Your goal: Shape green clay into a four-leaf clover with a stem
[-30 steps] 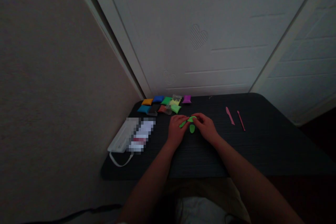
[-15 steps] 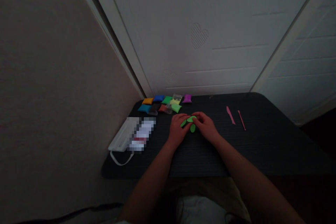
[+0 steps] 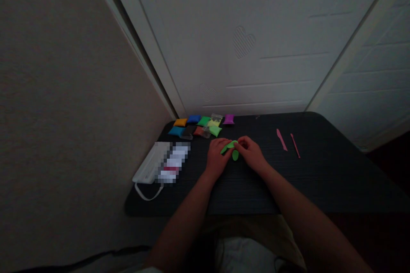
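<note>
Over the middle of the dark table, my left hand and my right hand work close together on bright green modelling clay. The clay is in flat, leaf-like pieces. My left fingers curl round the left side, and my right thumb and fingers pinch the right end of the upper piece. A separate oval green clay piece lies just below, between the two hands. Some of the fingertips are hidden behind the clay.
Several coloured clay packets lie at the back left, among them an orange packet and a purple packet. A white case with a strap sits beside a blurred phone-like thing. Rightward lie a pink plastic knife and a thin pink tool.
The upper green piece has tilted and shifted slightly left, now meeting the left piece where a gap showed before. Both hands keep nearly the same place.
</note>
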{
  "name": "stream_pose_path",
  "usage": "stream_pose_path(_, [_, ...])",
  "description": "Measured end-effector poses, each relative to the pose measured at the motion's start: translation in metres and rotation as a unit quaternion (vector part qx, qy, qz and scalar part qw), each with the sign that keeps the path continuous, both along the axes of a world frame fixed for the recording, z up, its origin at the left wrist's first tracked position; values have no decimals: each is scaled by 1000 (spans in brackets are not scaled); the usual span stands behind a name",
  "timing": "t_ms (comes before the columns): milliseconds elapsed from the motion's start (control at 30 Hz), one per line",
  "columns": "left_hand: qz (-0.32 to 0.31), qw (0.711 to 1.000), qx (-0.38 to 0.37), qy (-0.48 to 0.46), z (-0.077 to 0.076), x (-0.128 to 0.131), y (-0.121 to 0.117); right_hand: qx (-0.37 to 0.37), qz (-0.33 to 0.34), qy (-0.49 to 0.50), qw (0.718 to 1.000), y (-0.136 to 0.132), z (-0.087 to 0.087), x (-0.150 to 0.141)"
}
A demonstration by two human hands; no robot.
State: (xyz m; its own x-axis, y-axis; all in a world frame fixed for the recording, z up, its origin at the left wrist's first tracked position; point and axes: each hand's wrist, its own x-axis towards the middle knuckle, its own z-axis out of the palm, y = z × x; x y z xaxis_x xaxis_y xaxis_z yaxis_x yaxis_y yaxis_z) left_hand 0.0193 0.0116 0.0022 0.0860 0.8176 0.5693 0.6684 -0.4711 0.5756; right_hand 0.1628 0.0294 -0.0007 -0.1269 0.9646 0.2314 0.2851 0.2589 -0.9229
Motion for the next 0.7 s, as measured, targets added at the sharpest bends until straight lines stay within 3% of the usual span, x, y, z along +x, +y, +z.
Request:
stream_pose_path(200, [-6,1000,18,-3,0,1,1,2,-5,-9,1000,0,2,1])
stream_pose_path(700, [41,999,26,-14,-6,1,4,105,-1,-72,992,-5,8,0])
